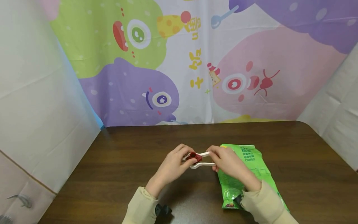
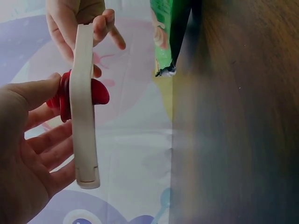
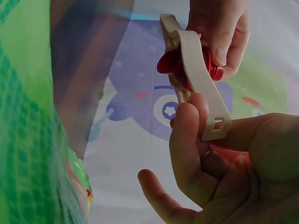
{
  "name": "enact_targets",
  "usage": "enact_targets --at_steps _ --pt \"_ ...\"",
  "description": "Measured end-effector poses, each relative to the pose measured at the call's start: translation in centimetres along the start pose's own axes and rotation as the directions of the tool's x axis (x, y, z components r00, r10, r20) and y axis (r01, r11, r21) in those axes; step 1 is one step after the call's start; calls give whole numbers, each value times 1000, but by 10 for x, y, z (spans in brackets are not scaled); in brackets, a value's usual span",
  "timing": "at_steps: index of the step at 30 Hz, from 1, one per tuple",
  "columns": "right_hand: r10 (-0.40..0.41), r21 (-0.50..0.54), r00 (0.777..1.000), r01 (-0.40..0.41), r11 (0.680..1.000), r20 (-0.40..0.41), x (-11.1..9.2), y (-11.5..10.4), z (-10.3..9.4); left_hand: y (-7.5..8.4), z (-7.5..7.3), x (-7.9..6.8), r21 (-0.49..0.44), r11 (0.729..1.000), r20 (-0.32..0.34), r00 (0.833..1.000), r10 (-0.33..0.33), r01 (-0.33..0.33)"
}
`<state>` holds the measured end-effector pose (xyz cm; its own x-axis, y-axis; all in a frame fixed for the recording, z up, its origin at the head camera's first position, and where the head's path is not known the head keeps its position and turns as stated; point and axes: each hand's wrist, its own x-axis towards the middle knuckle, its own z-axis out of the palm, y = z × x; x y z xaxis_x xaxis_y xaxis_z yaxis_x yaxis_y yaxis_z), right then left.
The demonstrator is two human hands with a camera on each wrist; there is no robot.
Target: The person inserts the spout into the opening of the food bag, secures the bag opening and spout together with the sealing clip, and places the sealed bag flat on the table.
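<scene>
A white bag clip (image 1: 203, 165) with a red pouring spout (image 1: 197, 157) is held above the table between both hands; its two white arms are spread apart in the head view. My left hand (image 1: 174, 163) pinches the spout end, thumb against the red part (image 2: 65, 95) in the left wrist view. My right hand (image 1: 230, 163) holds the free ends of the white arms, its fingers curled at the slotted end of the clip (image 3: 205, 88) in the right wrist view. Beneath the right hand and forearm lies a green printed food bag (image 1: 258, 168).
The brown wooden table (image 1: 126, 149) reaches back to a cartoon-printed curtain (image 1: 195, 102). White cloth panels (image 1: 42, 77) stand on both sides. A dark wrist-camera mount (image 1: 163, 210) shows by the left sleeve (image 1: 141, 205).
</scene>
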<state>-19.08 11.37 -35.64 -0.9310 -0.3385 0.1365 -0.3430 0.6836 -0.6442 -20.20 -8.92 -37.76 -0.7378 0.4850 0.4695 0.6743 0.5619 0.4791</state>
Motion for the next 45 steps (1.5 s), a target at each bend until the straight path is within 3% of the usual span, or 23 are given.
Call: enact_targets --at_steps 9,25,37,45 --pt "33 -6 999 -33 999 42 0 2 4 0 -1 0 -28 1000 24 1000 -13 13" --pt "84 -50 984 -76 996 159 -2 4 9 -2 -2 -1 13 999 -4 999 -32 32" --pt "45 -57 971 -32 998 236 -3 3 11 -3 -2 0 19 999 5 999 -38 38" --pt "45 -148 958 -3 989 283 -5 -1 13 -2 -2 -1 26 998 4 998 -64 64"
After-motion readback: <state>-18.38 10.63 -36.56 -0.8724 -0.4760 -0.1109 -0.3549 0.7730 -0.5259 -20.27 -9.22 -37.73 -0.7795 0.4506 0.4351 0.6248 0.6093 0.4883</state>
